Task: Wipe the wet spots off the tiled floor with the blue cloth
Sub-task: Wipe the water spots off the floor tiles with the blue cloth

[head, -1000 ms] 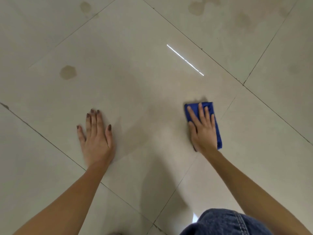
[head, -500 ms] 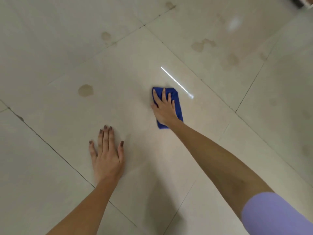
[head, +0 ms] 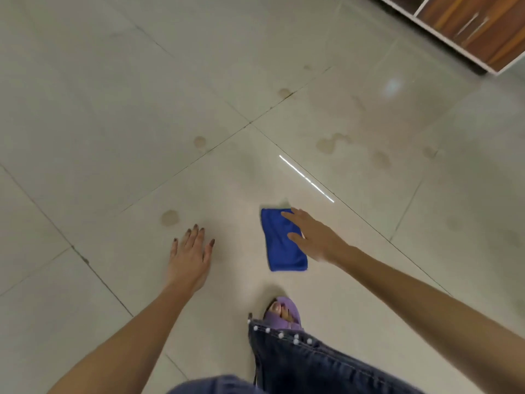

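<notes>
Right hand point(head: 315, 238) has slid off blue cloth point(head: 281, 245); no writing.

Wooden cabinet point(head: 471, 27), purple sandal point(head: 285, 312)

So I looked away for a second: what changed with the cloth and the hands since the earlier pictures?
The right hand slid the cloth leftward, toward the left hand, then shifted off its top; now only the fingers overlap the cloth's right edge. A purple sandal has stepped into view. The left hand stayed flat on the floor, and the spot beside it remains unwiped.
</notes>
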